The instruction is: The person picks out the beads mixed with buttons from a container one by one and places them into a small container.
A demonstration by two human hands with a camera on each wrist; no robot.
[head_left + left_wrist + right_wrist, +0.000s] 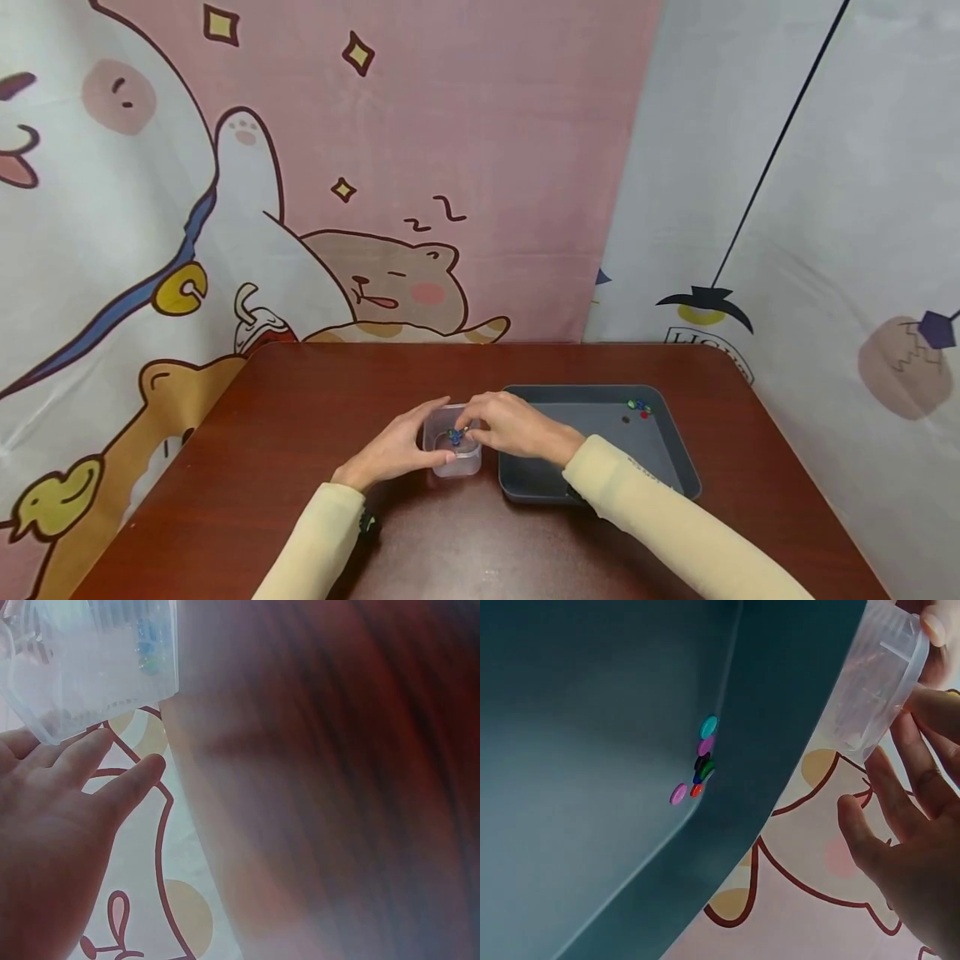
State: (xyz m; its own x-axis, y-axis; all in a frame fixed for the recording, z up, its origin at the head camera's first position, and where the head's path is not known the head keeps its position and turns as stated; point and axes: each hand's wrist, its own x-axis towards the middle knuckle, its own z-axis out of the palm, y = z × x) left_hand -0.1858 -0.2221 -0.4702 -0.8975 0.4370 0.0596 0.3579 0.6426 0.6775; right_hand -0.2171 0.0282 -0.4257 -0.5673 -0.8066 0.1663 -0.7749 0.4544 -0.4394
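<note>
A small clear plastic container (pixel 456 468) stands on the table with small blue and dark buttons (pixel 455 436) inside. My left hand (pixel 397 446) holds it from the left, thumb along the near rim and fingers round the far side. From the right my right hand (pixel 517 425) reaches over the rim, thumb and fingertips down at the buttons; I cannot tell whether a button is between them. In the right wrist view that hand's outer fingers (pixel 859 832) spread beside the container (pixel 877 675), while its thumb and index tip are hidden.
A dark grey tray (pixel 577 412) lies right of the container, under my right forearm. Several buttons (pixel 705 761), cyan, pink, green, red and dark, lie together toward the tray's far right corner. The brown table (pixel 360 375) ends at a cartoon-printed cloth (pixel 525 167).
</note>
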